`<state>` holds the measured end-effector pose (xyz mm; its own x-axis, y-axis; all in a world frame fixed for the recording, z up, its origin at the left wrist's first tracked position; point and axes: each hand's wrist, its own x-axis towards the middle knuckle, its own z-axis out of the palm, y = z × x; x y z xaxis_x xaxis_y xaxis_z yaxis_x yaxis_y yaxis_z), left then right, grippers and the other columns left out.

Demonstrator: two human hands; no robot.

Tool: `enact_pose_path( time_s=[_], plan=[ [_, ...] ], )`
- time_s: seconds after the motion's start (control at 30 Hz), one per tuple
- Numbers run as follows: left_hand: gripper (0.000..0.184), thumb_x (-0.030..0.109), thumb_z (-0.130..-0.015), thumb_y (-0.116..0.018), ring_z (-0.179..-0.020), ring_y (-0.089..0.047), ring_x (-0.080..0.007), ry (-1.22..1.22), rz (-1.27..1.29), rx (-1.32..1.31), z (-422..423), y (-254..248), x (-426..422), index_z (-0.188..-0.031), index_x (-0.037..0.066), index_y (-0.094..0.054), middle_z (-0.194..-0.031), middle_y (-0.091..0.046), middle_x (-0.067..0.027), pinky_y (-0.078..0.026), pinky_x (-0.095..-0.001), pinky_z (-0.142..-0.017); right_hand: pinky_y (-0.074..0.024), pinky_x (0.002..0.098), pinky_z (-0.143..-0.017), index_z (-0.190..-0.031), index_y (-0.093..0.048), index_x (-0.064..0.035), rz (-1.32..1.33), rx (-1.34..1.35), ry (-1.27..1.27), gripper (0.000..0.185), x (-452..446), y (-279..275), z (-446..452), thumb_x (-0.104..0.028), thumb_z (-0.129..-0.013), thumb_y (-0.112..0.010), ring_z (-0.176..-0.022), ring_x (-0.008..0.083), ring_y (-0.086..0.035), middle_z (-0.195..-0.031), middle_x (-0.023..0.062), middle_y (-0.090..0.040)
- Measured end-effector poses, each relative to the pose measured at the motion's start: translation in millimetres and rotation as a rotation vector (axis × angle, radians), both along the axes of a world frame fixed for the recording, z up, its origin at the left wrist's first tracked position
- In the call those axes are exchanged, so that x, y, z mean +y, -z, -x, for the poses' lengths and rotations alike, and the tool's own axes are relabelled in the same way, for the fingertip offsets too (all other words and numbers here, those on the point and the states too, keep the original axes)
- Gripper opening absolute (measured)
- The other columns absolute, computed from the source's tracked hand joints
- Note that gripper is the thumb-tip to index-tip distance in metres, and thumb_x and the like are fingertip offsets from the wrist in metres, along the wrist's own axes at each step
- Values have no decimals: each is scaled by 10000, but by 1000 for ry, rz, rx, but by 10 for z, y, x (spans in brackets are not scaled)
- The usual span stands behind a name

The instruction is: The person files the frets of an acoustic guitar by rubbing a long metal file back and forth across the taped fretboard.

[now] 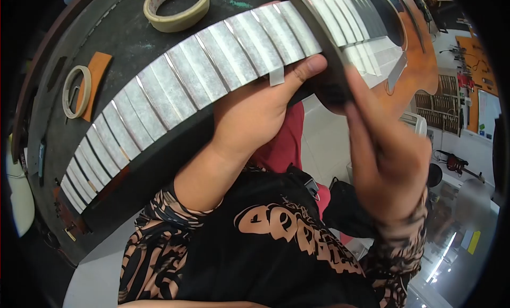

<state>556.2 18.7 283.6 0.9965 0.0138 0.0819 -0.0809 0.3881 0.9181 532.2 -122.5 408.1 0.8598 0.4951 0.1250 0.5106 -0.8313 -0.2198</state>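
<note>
"What does the right hand [390, 162] hold?"
"A long dark tool [316, 26], across the silvery guitar neck [180, 82]."
"And the left hand [252, 116]?"
"It grips the neck, thumb at the near edge."

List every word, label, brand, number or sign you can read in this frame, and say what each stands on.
No text reads with certainty.
Black shirt: large peach-coloured lettering across it, too stylised and distorted to quote.
Larger tape roll: reddish print inside its core, too small to read.
Background at right: any marks there are too small or blurred to read.
</note>
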Motion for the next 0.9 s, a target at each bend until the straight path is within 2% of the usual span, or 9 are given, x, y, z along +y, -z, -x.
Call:
enact_pose_path(
  time_s=[0.13,0.27,0.4,0.43,0.47,0.57,0.63,0.77,0.9],
  plan=[
    [353,185,-912,-670,-1057,-599,-140,-108,-106,-145,-11,16,-8,-1200,-12,-612,-1142,-656,-63,-452,-262,-934,-420,347,-464,-1275,-601,-76,41,49,75,488,-230,17,324,7,-798,-666,-469,232,-508,-573,77,-487],
    [362,175,-901,-685,-1080,-586,-130,-147,-228,-109,31,-68,-6,-1196,-21,-610,-1165,-646,-67,-433,-265,-958,-414,343,-448,-1198,-622,-33,78,38,62,496,-813,93,1184,16,-709,-686,-456,247,-513,-585,85,-503],
    [389,197,-886,-706,-1066,-585,-123,-162,-44,-83,-1,-3,-60,-1184,-37,-614,-1147,-653,-72,-431,-268,-948,-430,351,-456,-1250,-596,-40,144,83,87,522,-491,-66,785,30,-738,-666,-466,238,-521,-586,87,-519],
    [378,196,-888,-703,-1060,-588,-131,-132,-135,-22,36,-68,-17,-1180,-31,-620,-1147,-652,-73,-434,-272,-948,-438,330,-491,-1246,-606,-40,147,87,101,475,-240,-133,518,35,-778,-643,-488,233,-548,-626,114,-554],
    [358,300,-889,-679,-973,-650,-202,-188,-130,-95,25,-42,-38,-1103,13,-670,-1057,-696,-92,-482,-307,-859,-446,308,-526,-1242,-616,-40,149,87,114,430,-26,-135,264,40,-819,-620,-510,227,-575,-666,141,-588],
    [337,286,-891,-679,-943,-658,-193,-179,-75,-96,18,-22,-40,-1095,17,-676,-1027,-704,-85,-490,-299,-834,-439,330,-520,-1264,-610,-78,-6,-68,1,431,82,37,-41,12,-843,-624,-511,224,-564,-664,137,-586],
    [400,227,-906,-679,-1096,-573,-135,-105,-59,-64,-1,-4,-3,-1213,-19,-606,-1200,-633,-79,-416,-270,-979,-441,339,-520,-1280,-592,-61,204,-46,43,460,-15,-49,186,25,-829,-625,-514,238,-552,-640,128,-561],
    [399,216,-902,-684,-1114,-566,-136,-124,-336,-172,24,69,26,-1215,-16,-603,-1204,-632,-72,-409,-271,-988,-407,332,-433,-1239,-606,-29,236,-26,58,549,-666,-25,1095,10,-701,-704,-479,210,-517,-611,51,-511],
    [421,260,-915,-666,-1118,-564,-136,-108,-219,-112,44,-10,3,-1221,-21,-600,-1202,-634,-75,-402,-272,-994,-416,332,-440,-1259,-589,-15,260,2,67,577,-658,-172,1210,27,-690,-682,-482,208,-517,-626,54,-529]
  ],
)
